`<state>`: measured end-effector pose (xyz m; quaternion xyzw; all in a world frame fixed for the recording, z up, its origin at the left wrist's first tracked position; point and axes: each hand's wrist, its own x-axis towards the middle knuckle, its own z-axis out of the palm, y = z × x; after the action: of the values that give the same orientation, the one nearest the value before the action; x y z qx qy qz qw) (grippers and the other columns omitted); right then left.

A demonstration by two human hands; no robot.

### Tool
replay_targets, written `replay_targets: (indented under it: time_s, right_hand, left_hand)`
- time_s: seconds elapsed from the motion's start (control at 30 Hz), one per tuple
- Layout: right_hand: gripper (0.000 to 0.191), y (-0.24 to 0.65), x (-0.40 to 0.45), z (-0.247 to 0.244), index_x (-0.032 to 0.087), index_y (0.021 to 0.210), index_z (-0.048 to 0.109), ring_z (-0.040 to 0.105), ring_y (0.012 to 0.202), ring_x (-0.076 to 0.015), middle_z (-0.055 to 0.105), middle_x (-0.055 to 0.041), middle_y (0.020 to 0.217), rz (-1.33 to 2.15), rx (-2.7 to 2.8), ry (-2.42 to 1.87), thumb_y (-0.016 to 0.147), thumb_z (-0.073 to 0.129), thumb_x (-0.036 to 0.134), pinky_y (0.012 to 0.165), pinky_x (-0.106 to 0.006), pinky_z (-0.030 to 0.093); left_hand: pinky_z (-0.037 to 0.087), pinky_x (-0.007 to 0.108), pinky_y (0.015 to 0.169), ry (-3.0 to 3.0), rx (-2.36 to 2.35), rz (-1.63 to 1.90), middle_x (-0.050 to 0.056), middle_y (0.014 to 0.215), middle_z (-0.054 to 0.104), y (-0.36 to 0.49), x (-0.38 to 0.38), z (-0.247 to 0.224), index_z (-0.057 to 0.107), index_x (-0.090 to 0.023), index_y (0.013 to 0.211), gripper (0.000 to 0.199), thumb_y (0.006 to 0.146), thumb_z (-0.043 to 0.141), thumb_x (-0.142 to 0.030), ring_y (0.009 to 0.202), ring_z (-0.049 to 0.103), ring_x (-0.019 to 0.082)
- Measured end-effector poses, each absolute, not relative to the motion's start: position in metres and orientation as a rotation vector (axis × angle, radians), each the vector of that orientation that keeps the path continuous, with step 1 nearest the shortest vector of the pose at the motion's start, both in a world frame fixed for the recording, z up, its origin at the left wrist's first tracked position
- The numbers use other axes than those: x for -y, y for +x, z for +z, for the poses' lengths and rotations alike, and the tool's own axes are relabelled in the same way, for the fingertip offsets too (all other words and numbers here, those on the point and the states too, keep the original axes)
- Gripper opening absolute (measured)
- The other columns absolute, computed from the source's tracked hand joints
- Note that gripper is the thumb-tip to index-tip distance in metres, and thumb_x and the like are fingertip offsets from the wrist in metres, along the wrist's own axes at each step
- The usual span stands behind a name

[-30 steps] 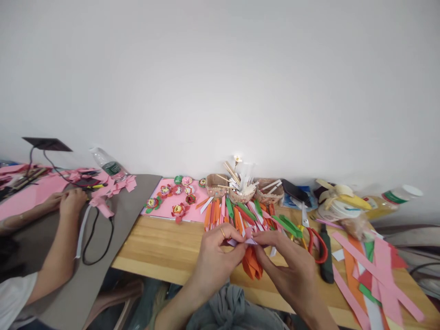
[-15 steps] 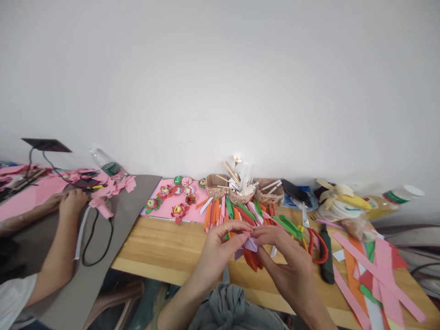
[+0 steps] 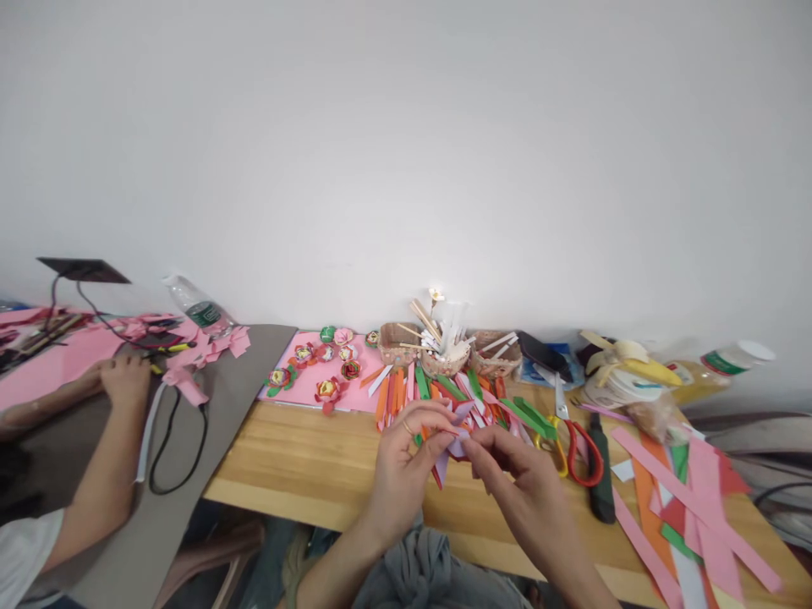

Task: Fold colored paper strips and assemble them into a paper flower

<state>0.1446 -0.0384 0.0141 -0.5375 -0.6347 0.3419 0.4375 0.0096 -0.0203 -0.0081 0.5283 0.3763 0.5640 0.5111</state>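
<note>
Just over the table's front part, my left hand (image 3: 406, 465) pinches a folded lilac and red paper piece (image 3: 442, 467) between thumb and fingers. The fingertips of my right hand (image 3: 517, 474) are closed on its right side. Lilac points stick out above and below the fingers, with a red edge beneath; the rest is covered. Behind my hands lies a pile of folded paper strips (image 3: 397, 396) in orange, green, white and pink. Scissors with red and yellow handles (image 3: 578, 457) lie right of my right hand.
Finished paper flowers (image 3: 328, 389) sit on a pink sheet at left. Small baskets (image 3: 399, 345) stand by the wall. A dark-handled tool (image 3: 600, 474), loose paper strips (image 3: 704, 507) and a banana peel (image 3: 628, 355) are at right. A co-worker's arm (image 3: 105, 474) rests on the grey table.
The folded paper has turned in my hands: lilac points now show above and below, and less red hangs down. My right hand has shifted its grip slightly lower.
</note>
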Motion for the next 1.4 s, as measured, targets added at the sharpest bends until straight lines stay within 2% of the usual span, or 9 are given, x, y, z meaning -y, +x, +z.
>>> replay_targets:
  time_s: [0.1, 0.2, 0.37, 0.53, 0.8, 1.03, 1.13, 1.27, 1.4]
  right_hand:
    - [0.035, 0.146, 0.036, 0.014, 0.018, 0.058, 0.052, 0.039, 0.044, -0.0095, 0.044, 0.0037, 0.05, 0.94, 1.552, -1.348, 0.083, 0.049, 0.042, 0.039, -0.02, 0.031]
    - [0.035, 0.151, 0.036, 0.012, 0.018, 0.057, 0.052, 0.035, 0.043, -0.009, 0.041, 0.0042, 0.049, 1.004, 1.539, -1.366, 0.082, 0.051, 0.043, 0.038, -0.02, 0.028]
    - [0.036, 0.157, 0.037, 0.01, 0.019, 0.057, 0.051, 0.032, 0.044, -0.009, 0.037, 0.0047, 0.048, 1.074, 1.539, -1.408, 0.079, 0.051, 0.047, 0.038, -0.02, 0.025]
    - [0.038, 0.157, 0.036, 0.009, 0.019, 0.057, 0.049, 0.03, 0.043, -0.0088, 0.036, 0.0051, 0.048, 1.113, 1.525, -1.415, 0.079, 0.05, 0.05, 0.038, -0.021, 0.024]
    - [0.035, 0.16, 0.035, 0.002, 0.018, 0.057, 0.05, 0.034, 0.046, -0.0096, 0.039, 0.0042, 0.05, 1.054, 1.596, -1.412, 0.081, 0.05, 0.043, 0.042, -0.021, 0.027]
    - [0.033, 0.155, 0.037, 0.0, 0.018, 0.057, 0.051, 0.036, 0.044, -0.0093, 0.041, 0.004, 0.048, 0.971, 1.622, -1.397, 0.082, 0.05, 0.04, 0.039, -0.02, 0.029]
    - [0.031, 0.154, 0.039, 0.0, 0.018, 0.058, 0.052, 0.037, 0.043, -0.0094, 0.042, 0.0038, 0.048, 0.937, 1.644, -1.414, 0.082, 0.049, 0.037, 0.04, -0.02, 0.029]
    - [0.031, 0.158, 0.04, 0.002, 0.018, 0.055, 0.047, 0.037, 0.044, -0.0095, 0.041, 0.0039, 0.049, 0.908, 1.701, -1.443, 0.082, 0.048, 0.034, 0.041, -0.021, 0.028]
    - [0.035, 0.169, 0.038, 0.008, 0.019, 0.051, 0.042, 0.035, 0.042, -0.0093, 0.037, 0.0046, 0.047, 0.89, 1.656, -1.466, 0.081, 0.049, 0.036, 0.039, -0.021, 0.027]
  left_hand:
    - [0.044, 0.034, 0.085, 1.223, -0.893, 1.331, 0.006, 0.085, 0.063, 0.011, 0.022, -0.009, 0.064, -0.017, 0.074, 0.015, 0.081, 0.059, -0.03, 0.093, 0.059, 0.022]
    - [0.045, 0.03, 0.076, 1.153, -0.872, 1.328, 0.004, 0.08, 0.06, 0.012, 0.022, -0.01, 0.062, -0.017, 0.074, 0.018, 0.081, 0.059, -0.033, 0.08, 0.058, 0.018]
    - [0.041, 0.024, 0.059, 1.068, -0.934, 1.299, 0.001, 0.068, 0.054, 0.015, 0.023, -0.01, 0.058, -0.017, 0.072, 0.025, 0.077, 0.061, -0.041, 0.064, 0.05, 0.014]
    - [0.039, 0.023, 0.057, 1.028, -0.963, 1.302, 0.0, 0.068, 0.053, 0.015, 0.023, -0.011, 0.058, -0.017, 0.071, 0.027, 0.076, 0.061, -0.044, 0.063, 0.049, 0.013]
    - [0.039, 0.021, 0.051, 0.969, -1.008, 1.297, -0.001, 0.064, 0.05, 0.014, 0.024, -0.012, 0.056, -0.018, 0.071, 0.026, 0.076, 0.06, -0.043, 0.061, 0.051, 0.013]
    - [0.043, 0.022, 0.057, 0.909, -1.037, 1.385, 0.0, 0.066, 0.054, 0.016, 0.024, -0.014, 0.057, -0.018, 0.071, 0.028, 0.074, 0.063, -0.045, 0.068, 0.055, 0.015]
    - [0.046, 0.024, 0.063, 0.883, -1.022, 1.417, 0.004, 0.077, 0.06, 0.016, 0.025, -0.017, 0.058, -0.017, 0.074, 0.026, 0.076, 0.062, -0.043, 0.074, 0.057, 0.016]
    - [0.047, 0.025, 0.066, 0.913, -0.96, 1.387, 0.006, 0.088, 0.061, 0.012, 0.024, -0.02, 0.06, -0.017, 0.073, 0.023, 0.078, 0.061, -0.039, 0.079, 0.057, 0.016]
    - [0.045, 0.026, 0.075, 0.918, -0.856, 1.398, 0.003, 0.076, 0.059, 0.007, 0.021, -0.021, 0.062, -0.018, 0.072, 0.02, 0.078, 0.063, -0.036, 0.088, 0.057, 0.018]
